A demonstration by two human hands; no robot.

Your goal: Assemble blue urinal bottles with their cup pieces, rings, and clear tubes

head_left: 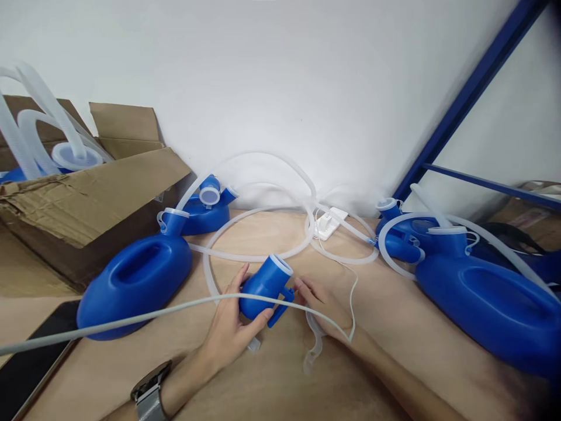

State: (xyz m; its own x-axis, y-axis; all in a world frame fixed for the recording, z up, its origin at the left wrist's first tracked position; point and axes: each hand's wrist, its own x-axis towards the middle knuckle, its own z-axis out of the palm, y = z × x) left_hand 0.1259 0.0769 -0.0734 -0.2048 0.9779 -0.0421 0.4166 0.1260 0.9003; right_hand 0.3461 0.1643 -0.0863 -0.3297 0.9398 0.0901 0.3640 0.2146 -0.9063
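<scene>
Head camera: your left hand [231, 328] wraps around a blue funnel piece [264, 285] at the middle of the wooden table [272, 380]. The thumb lies along its near side and the fingers curl behind, so the piece is held just off the tabletop with its white-rimmed mouth tilted up and to the right. Your right hand [322, 305] lies low beside it, fingers close together. The fingertips [300, 286] meet the blue side tab [283, 299] on the piece, but whether they pinch it cannot be told. A thin clear tube [131, 318] sweeps in from the lower left, crosses in front of the piece and over your right hand, then bends upward. A translucent strap [314, 346] lies on the table just under that hand. There is a metal-banded watch [148, 390] on your left wrist.

To the left a blue bottle [135, 282] lies on its side, with a second blue bottle [205, 211] behind it and an open cardboard box [83, 204] holding more tubing. Loops of white hose [258, 254] ring the table's far side, near a white socket block [328, 224] by the wall. A large blue bottle [488, 301] fills the right, below a blue shelf frame [464, 105]. A dark flat screen [26, 362] lies at lower left.
</scene>
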